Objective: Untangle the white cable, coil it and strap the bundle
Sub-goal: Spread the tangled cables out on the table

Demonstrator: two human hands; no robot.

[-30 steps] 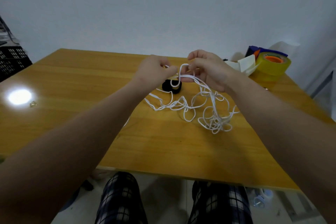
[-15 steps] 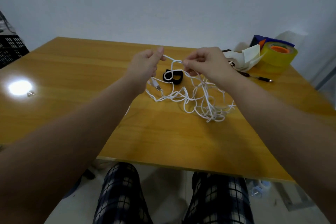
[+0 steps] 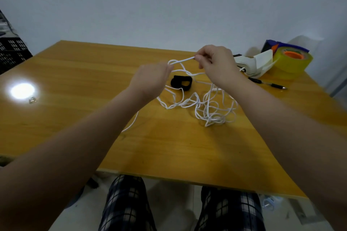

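A tangled white cable (image 3: 210,108) lies in loose loops on the wooden table (image 3: 93,84), with one strand trailing left under my left forearm. My left hand (image 3: 152,78) pinches a loop of the cable at its fingertips. My right hand (image 3: 216,63), held higher, pinches the same raised strand a short way to the right, so a short taut piece spans between the hands. A black strap (image 3: 181,83), curled into a ring, lies on the table just behind the tangle, between my hands.
At the back right stand a yellow tape roll (image 3: 293,61) with an orange core, crumpled white paper (image 3: 257,63) and a dark blue box (image 3: 270,46). A pen (image 3: 266,83) lies near them. A small metal clip (image 3: 32,100) sits far left beside a bright glare.
My right hand has risen and moved right, drawing the strand longer between the hands. My left hand has dropped slightly. The tangle on the table has spread a little.
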